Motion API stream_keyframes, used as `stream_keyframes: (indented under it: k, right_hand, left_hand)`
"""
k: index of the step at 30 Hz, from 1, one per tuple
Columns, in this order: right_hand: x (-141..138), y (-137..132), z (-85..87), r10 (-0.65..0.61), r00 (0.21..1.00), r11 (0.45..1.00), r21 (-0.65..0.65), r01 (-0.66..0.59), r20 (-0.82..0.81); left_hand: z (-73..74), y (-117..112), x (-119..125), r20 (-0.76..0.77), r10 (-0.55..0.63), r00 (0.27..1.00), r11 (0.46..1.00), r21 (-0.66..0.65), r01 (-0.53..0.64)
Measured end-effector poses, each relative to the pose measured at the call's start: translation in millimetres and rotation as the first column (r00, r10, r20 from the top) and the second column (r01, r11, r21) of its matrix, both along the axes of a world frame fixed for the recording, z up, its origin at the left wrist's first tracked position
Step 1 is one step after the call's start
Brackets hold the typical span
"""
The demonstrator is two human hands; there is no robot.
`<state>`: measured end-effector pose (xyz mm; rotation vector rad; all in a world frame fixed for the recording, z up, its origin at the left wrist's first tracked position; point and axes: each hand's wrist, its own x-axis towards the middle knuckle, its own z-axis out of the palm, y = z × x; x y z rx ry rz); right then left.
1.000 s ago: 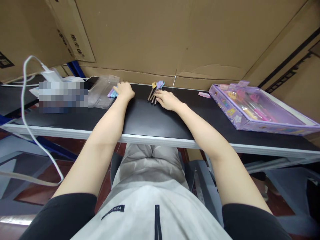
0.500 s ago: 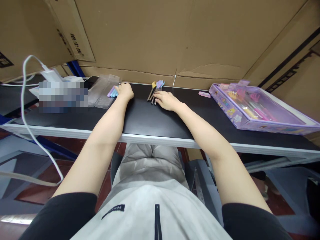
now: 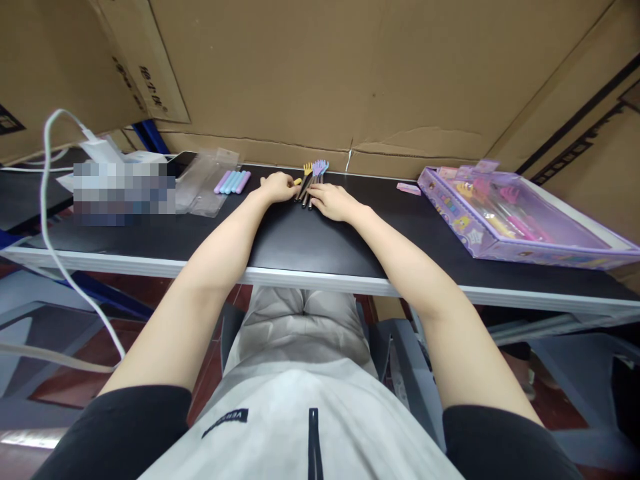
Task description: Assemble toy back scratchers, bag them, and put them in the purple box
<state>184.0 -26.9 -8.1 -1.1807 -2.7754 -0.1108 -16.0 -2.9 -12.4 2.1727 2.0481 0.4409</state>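
Observation:
My left hand [image 3: 278,187] is closed in a pinch on a yellow tube [image 3: 297,181], whose end shows past the fingertips. Just to its right lies a bunch of slim dark sticks with small hand-shaped heads, like mini back scratchers: yellow [image 3: 307,169], purple [image 3: 318,168] and blue [image 3: 325,165]. Across the sticks' right side rests my right hand [image 3: 332,201], fingers stretched out and tips touching the shafts. Purple and blue tubes [image 3: 233,182] lie in a row left of my left hand.
A clear plastic bag [image 3: 205,187] lies left of the tubes. A purple display box [image 3: 480,243] holding more hand-headed sticks [image 3: 515,217] stands at the right, a small pink label [image 3: 409,189] beside it. Cardboard [image 3: 300,80] walls the black table's back; a white cable [image 3: 47,193] hangs left.
My left hand has moved right from the row of tubes to the sticks, with a yellow tube now in its fingers. The row is uncovered. My right hand stays on the sticks.

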Motion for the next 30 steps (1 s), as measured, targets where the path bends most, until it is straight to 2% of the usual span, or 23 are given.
stream_keyframes:
  k: [5, 20, 30]
  right_hand:
    - [-0.9, 0.0, -0.3, -0.025, 1.0, 0.999, -0.024, 0.026, 0.008]
    - [-0.3, 2.5, -1.6, -0.029, 1.0, 0.999, -0.045, 0.03, 0.008]
    - [-1.2, 0.7, -1.6, -0.033, 0.999, 0.998, -0.062, 0.032, -0.01]
  left_hand:
    - [-1.7, -0.2, 7.7, -0.037, -0.032, 0.999, 0.999, 0.031, 0.034]
    - [-5.2, 6.2, -0.8, -0.008, 0.055, 0.998, 0.998, 0.029, -0.055]
    - [-7.9, 6.2, -0.7, -0.059, 0.005, 0.998, 0.998, 0.061, -0.002]
